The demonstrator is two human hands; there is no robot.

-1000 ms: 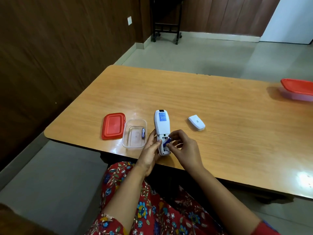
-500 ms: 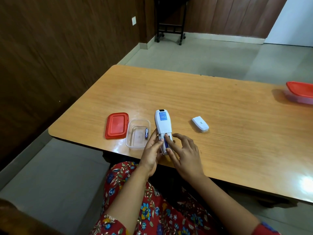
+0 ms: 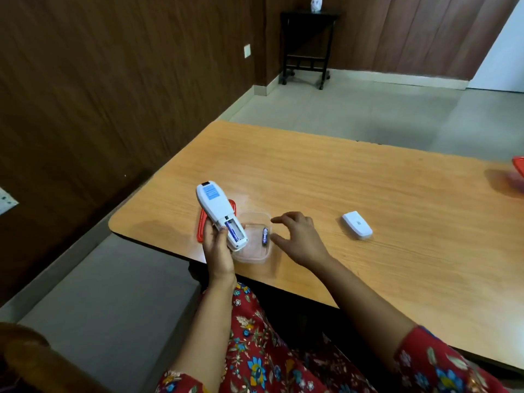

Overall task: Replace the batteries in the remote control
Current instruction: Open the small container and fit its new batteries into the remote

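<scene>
My left hand (image 3: pixel 218 251) holds the white remote control (image 3: pixel 217 208) back side up, lifted above the table's near left corner. Its battery bay is uncovered and one blue battery (image 3: pixel 232 230) sits in it, beside an empty slot. Under and right of the remote stands a small clear container (image 3: pixel 253 255) with a second blue battery (image 3: pixel 265 236) lying inside. My right hand (image 3: pixel 297 236) hovers just right of that container, fingers spread and holding nothing. The white battery cover (image 3: pixel 356 228) lies on the table further right.
A red lid (image 3: pixel 200 229) lies on the wooden table (image 3: pixel 368 188), partly hidden behind the remote. A red-lidded container (image 3: pixel 519 170) pokes in at the right edge. Brown panelled walls stand left and behind; a dark stand (image 3: pixel 307 43) is on the floor far back.
My left hand has lifted the remote off the table and swung it left over the red lid. My right hand has left the battery bay and moved beside the clear container.
</scene>
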